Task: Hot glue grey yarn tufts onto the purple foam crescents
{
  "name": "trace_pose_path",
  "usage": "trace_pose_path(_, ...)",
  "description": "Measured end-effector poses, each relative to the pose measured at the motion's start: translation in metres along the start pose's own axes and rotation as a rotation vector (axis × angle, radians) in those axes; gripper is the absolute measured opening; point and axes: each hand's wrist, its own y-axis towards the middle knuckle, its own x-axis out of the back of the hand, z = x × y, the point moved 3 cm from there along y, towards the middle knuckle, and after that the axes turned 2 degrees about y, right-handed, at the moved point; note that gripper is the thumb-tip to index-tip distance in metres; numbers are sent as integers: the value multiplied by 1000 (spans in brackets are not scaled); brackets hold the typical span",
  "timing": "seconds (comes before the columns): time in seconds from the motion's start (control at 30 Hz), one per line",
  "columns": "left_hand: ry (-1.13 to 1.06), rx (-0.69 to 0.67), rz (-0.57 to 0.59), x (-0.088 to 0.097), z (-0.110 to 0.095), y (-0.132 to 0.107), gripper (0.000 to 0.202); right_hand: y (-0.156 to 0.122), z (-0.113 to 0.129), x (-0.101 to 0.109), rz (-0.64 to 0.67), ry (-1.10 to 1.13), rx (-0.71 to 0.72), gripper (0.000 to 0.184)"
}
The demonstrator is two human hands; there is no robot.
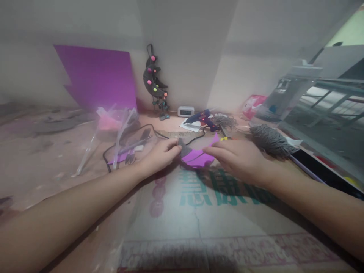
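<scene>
A purple crescent-shaped piece [199, 158] is held up just above the cardboard, its left end wrapped in grey yarn [184, 148]. My left hand [162, 152] pinches that wrapped end between thumb and fingers. Across the purple surface a thin grey strand runs toward the fingertips of my right hand [239, 155]. Those fingers are pressed together at the strand, beside the crescent's right tip. A grey yarn ball [270, 141] lies to the right of my right hand.
Behind my hands are a blue glue gun [199, 118], a small white clock [185, 111] and a decorated grey moon hanging [152, 81]. A purple sheet [99, 76] leans at the wall. Glue sticks [121, 140] lie left; a dark phone-like slab [324, 170] lies right.
</scene>
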Motion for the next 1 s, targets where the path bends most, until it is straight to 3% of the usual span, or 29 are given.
trace_pose_path(0.27,-20,22,72,-2,2,-1,21,6,-27,11,50,-9,-314,24)
trace_pose_path(0.47,-196,91,124,-2,2,-2,21,2,-59,23,339,460,-456,25)
trace_pose_path(0.6,-183,106,176,-2,4,-2,20,-9,-82,25,471,664,-494,28)
trace_pose_path(0.7,-163,114,228,-2,6,-2,19,-15,-92,20,440,703,-525,28)
trace_pose_path(0.83,-224,148,206,0,8,-2,19,-16,-89,5,418,597,-496,21)
trace_pose_path(0.9,-286,202,198,0,13,-1,21,-12,-82,-2,312,459,-474,19)
trace_pose_path(1.0,-374,237,194,-1,21,0,24,-3,-58,-7,24,381,-428,28)
